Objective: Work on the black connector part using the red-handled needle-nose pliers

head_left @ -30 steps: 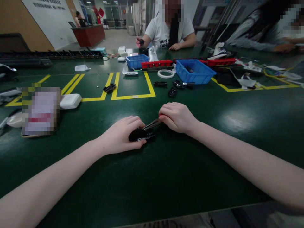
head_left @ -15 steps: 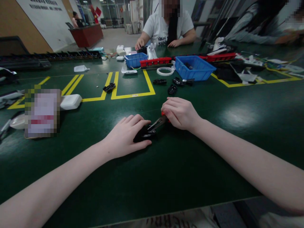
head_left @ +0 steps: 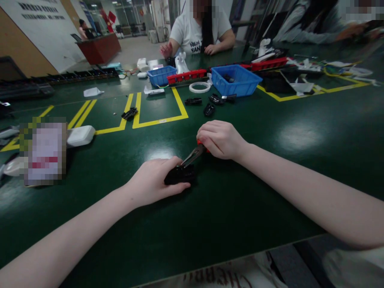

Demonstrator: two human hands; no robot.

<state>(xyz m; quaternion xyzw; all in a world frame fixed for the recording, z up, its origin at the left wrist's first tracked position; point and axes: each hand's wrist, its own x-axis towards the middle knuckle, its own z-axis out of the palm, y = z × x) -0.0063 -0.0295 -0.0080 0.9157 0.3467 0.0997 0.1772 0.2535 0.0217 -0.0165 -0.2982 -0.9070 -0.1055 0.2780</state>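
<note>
My left hand is wrapped round a small black plastic part and holds it down on the dark green table. My right hand is closed on a red-handled tool, a pair of pliers or cutters. The tool's metal tip rests on the top of the black part. More black parts lie loose beyond my hands, near the yellow floor-tape lines.
Two blue bins, a red strip and a white tape ring stand farther back. A white box lies at the left. A person in a white shirt sits across; another person's sleeve is at the far right.
The view has shifted a little. My left hand has drawn the black part slightly nearer and the tool tip still bears on it; the person across has raised a hand.
</note>
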